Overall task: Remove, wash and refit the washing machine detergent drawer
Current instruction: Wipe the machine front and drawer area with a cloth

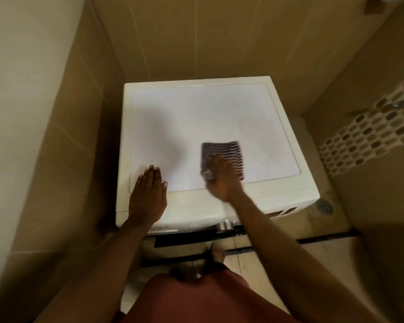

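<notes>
Two hands: left hand (147, 194) flat on washing machine (219, 108); right hand (222, 180) on striped cloth (219, 150), grip unclear.

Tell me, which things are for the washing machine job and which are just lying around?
For the job: washing machine, striped cloth, left hand flat on the machine's top, right hand on the cloth.
Just there: floor drain, mosaic tile strip.

Beige tiled walls (184, 31), mosaic band (369, 134)
</notes>
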